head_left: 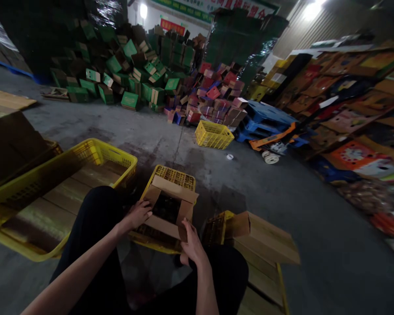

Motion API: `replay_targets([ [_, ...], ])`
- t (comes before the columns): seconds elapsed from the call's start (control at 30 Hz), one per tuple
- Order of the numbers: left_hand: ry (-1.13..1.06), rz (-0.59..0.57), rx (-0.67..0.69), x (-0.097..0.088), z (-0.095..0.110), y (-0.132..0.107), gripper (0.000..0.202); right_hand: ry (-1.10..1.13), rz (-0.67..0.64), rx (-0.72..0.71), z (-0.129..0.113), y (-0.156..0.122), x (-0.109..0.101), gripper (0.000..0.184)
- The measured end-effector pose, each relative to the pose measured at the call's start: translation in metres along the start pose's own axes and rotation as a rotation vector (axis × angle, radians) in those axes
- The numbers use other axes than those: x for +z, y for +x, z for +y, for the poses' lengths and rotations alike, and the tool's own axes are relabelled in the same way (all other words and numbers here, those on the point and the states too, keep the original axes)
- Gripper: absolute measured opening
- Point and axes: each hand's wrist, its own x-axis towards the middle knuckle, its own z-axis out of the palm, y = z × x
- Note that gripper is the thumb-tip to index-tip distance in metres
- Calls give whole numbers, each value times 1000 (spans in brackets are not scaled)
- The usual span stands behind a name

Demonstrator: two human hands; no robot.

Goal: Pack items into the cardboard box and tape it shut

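Observation:
An open cardboard box [164,226] sits in front of me on a yellow plastic crate [179,176], between my knees. Its flaps are folded outward around a dark opening, and the dark contents [167,208] cannot be made out. My left hand [138,215] grips the box at its left side, fingers over the flap there. At the near right corner, my right hand [193,243] has hold of the flap edge, with thumb and fingers closed on the cardboard.
A large yellow basket [118,173] with flat cartons stands left. To the right, another cardboard box [265,234] rests on cartons in a yellow crate [215,227]. Farther off are a yellow crate [213,134], blue pallets [265,116], an orange pallet jack [272,138] and piled green boxes [129,99].

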Motion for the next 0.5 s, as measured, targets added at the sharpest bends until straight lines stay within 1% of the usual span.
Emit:
replay_targets([
  [0.07,-38,-26,-55,-6,1,4,36,24,17,-14,1,1,-3,85],
  [0.13,-84,-50,-118,-14,0,7,46,47,36,-25,1,2,-7,78],
  [0.27,-181,-88,-221,-33,-1,8,70,98,73,-16,0,5,-13,47],
  [0.33,-308,-96,-284,-43,1,6,76,108,89,-5,1,7,-14,41],
  [0.43,-615,-84,-417,-54,9,2,80,116,127,33,3,11,-14,39],
  [0.5,-748,-94,-486,-57,13,2,84,143,162,55,5,14,-12,38],
])
